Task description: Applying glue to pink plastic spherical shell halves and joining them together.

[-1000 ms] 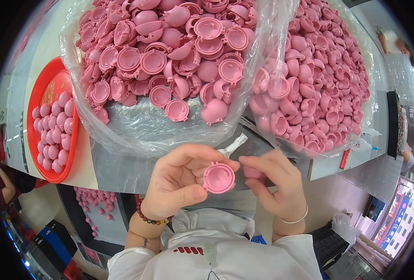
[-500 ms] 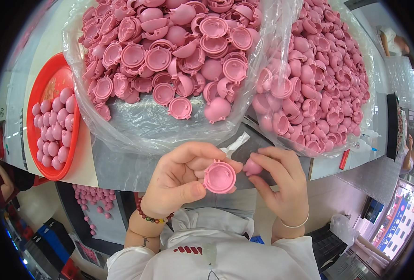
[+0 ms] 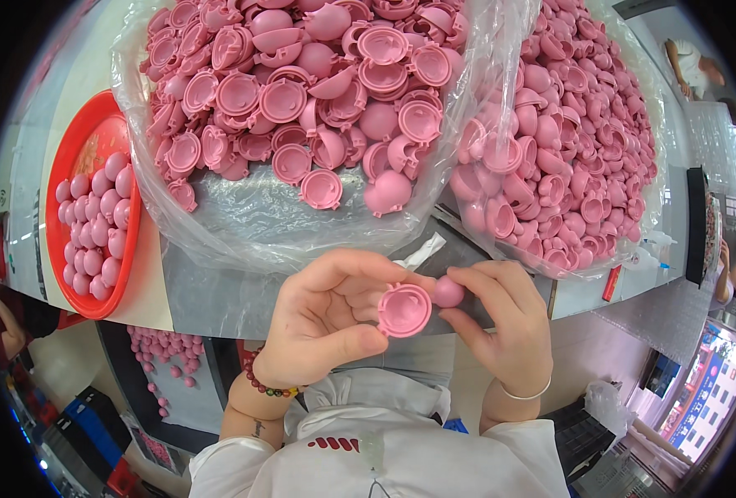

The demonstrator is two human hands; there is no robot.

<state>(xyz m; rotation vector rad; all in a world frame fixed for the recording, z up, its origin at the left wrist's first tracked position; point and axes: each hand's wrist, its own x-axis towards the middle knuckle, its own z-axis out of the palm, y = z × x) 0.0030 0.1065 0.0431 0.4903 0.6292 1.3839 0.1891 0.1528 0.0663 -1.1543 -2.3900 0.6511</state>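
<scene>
Between the thumb and fingers of my left hand [image 3: 322, 319] is a pink hemispherical shell half [image 3: 404, 310], its hollow side facing up toward me. My right hand [image 3: 505, 319] pinches a second, smaller-looking pink shell piece [image 3: 448, 292] by its edge, rounded side showing. The two pieces are close beside each other above the table edge; whether they touch I cannot tell. Beyond my hands, an open clear plastic bag [image 3: 243, 249] holds a heap of loose pink shell halves [image 3: 321, 189].
Another clear bag [image 3: 584, 267] of smaller-looking pink shells stands at the right. A red oval basin [image 3: 94, 310] with closed pink balls [image 3: 100, 287] sits at the left. A dark tray [image 3: 187, 436] with pink balls lies below the table. A red object [image 3: 611, 283] is near the right edge.
My left hand has moved the shell half rightward and slightly up, nearer the right hand's piece. The right-hand piece has turned, now showing a smoother rounded side.
</scene>
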